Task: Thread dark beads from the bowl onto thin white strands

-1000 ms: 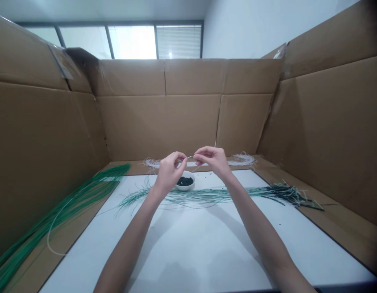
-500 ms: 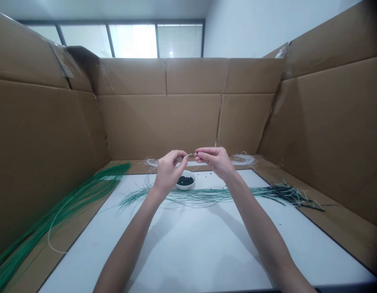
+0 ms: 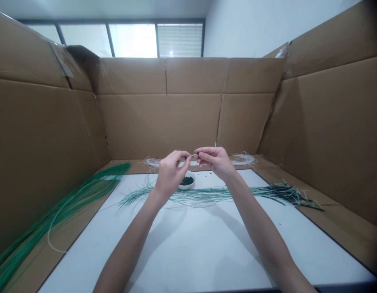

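Observation:
My left hand [image 3: 173, 173] pinches a thin pale green strand [image 3: 192, 155], with a small dark bit showing at its fingertips. Close by on the right, my right hand [image 3: 217, 160] is closed in a pinch on a small dark bead-like piece [image 3: 198, 154] at the strand's other end. The two hands are raised above the far part of the white board, fingertips a short gap apart. Below them stands a white bowl [image 3: 192, 185] of small dark pieces [image 3: 187, 180], partly covered by my left hand.
Green strands with dark ends [image 3: 288, 194] lie across the white board [image 3: 191, 244]. A bundle of green strands [image 3: 63, 211] runs along the left. White strands [image 3: 245, 158] lie at the back. Several dark bits are scattered near the bowl. Cardboard walls [image 3: 160, 122] enclose three sides.
My left hand has shifted slightly right, towards my right hand, covering more of the bowl. Less of the strand shows between the fingertips. My right hand has barely moved.

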`<move>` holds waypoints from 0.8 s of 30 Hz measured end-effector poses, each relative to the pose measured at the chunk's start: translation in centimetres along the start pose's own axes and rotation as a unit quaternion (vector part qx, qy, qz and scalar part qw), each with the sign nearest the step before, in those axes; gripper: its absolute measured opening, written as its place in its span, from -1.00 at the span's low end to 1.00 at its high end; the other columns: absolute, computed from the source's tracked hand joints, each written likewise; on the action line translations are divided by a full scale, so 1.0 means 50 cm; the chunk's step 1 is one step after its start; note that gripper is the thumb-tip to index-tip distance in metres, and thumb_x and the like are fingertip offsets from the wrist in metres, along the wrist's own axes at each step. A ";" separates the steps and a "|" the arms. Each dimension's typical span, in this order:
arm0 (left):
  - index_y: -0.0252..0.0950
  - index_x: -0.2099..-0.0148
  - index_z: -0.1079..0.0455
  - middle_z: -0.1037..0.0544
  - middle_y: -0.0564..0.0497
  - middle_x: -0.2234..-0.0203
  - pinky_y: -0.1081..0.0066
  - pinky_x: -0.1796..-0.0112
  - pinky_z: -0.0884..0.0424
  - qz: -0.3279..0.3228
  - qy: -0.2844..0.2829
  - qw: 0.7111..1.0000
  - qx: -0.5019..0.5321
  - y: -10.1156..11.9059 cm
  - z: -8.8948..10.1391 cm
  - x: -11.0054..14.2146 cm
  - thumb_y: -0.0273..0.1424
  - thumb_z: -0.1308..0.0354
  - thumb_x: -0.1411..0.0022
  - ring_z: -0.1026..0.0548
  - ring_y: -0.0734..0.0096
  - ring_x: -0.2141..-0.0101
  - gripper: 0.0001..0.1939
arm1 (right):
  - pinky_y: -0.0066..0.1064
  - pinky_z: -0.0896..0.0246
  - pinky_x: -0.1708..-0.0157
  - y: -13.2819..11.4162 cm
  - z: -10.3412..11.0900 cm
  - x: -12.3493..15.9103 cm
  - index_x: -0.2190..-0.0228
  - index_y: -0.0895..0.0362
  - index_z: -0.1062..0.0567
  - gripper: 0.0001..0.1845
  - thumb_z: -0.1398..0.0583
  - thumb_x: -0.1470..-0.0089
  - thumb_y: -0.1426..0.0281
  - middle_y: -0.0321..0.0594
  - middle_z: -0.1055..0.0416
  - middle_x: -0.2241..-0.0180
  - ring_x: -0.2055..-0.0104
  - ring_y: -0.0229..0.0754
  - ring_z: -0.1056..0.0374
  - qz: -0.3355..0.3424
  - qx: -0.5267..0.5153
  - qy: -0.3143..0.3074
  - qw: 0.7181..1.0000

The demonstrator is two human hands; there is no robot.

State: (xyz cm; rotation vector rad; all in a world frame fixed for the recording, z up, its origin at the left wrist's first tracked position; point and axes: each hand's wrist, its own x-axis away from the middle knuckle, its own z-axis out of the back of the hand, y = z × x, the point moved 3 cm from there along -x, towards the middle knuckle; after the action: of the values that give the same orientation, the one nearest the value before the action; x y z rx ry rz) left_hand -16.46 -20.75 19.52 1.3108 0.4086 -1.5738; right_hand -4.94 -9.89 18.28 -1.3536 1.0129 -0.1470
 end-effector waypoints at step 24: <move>-0.29 0.33 -0.38 -0.46 0.08 0.51 0.56 0.45 -0.23 -0.028 -0.011 0.999 -0.028 -0.004 -0.003 0.002 -0.47 -0.05 -0.17 -0.35 0.57 0.52 -0.91 | -0.47 -0.31 0.51 -0.019 0.000 0.004 0.43 0.08 -0.59 -0.86 -0.27 0.13 0.36 -0.25 -0.49 0.44 0.47 -0.33 -0.33 0.077 0.146 -0.004 0.986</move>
State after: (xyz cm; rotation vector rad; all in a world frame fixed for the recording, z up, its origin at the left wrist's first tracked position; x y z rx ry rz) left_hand -16.55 -20.61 19.31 1.2467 0.4753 -1.6104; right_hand -4.37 -10.28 19.00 -1.0048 1.0410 -0.1664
